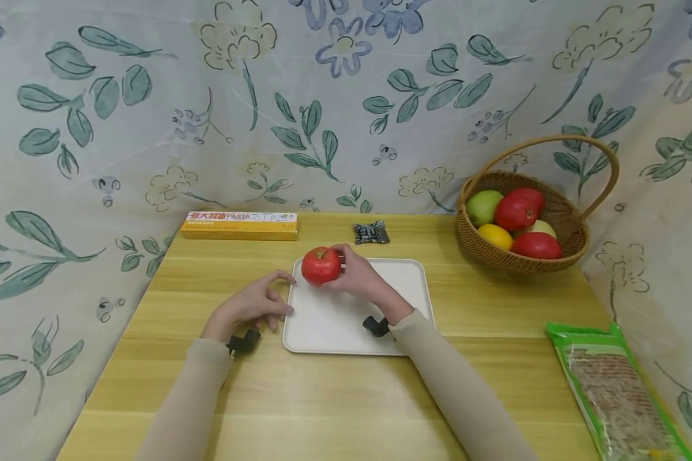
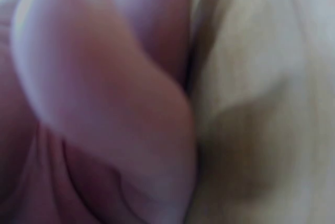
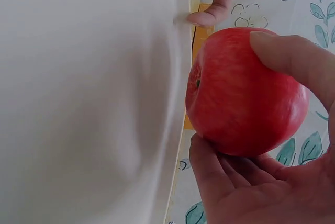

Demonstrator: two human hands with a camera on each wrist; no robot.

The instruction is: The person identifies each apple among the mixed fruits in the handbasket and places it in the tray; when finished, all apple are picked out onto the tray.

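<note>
My right hand (image 1: 360, 275) holds a red apple (image 1: 320, 266) above the upper left corner of a white rectangular tray (image 1: 334, 326). In the right wrist view the thumb (image 3: 288, 54) lies on one side of the apple and the fingers on the other, with the apple's stem dimple facing the tray. My left hand (image 1: 250, 304) is at the tray's left rim, thumb and index finger spread apart with their tips right at the edge. Nothing shows between them. Its loosely bent fingers (image 2: 104, 77) fill much of the left wrist view, close over the wooden table.
A yellow pasta box (image 1: 239, 226) lies at the table's back left. Behind the tray is a small black wrapped packet (image 1: 371, 232). A handled wicker basket (image 1: 467, 234) of fruit stands at the back right, and a green-edged clear bag (image 1: 617, 397) lies at the front right.
</note>
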